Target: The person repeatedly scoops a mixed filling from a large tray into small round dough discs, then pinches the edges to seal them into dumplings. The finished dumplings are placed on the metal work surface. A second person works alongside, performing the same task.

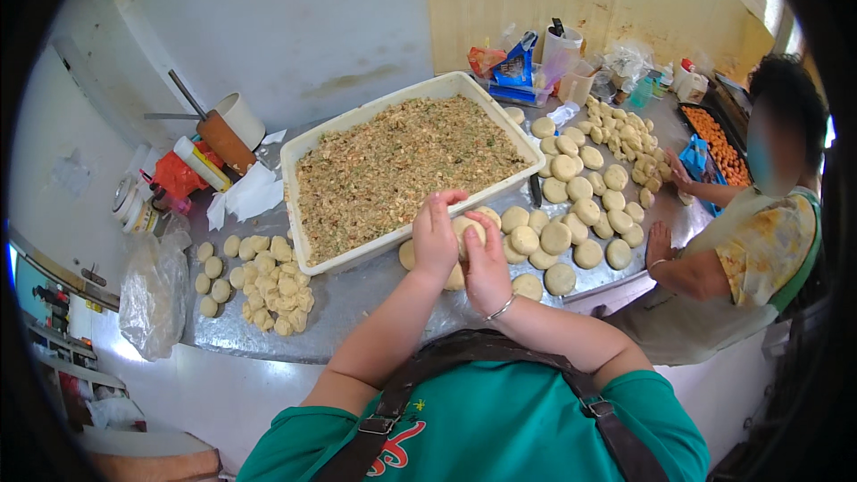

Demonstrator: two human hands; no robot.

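Observation:
Between my left hand and my right hand is a round of pale dough, cupped from both sides and partly covered by fingers. The hands are over the front right edge of a white plastic tub filled with a crumbly, chopped filling. Flattened dough rounds lie to the right of my hands, some stacked on others. A few more sit beneath my wrists, partly hidden. At the left is a heap of folded dough pieces, with small dough balls beside it.
A co-worker stands at the right, one hand by small dough pieces. Behind them is a tray of orange-brown balls. A rolling pin, paper sheets and a plastic bag are at the left of the metal table.

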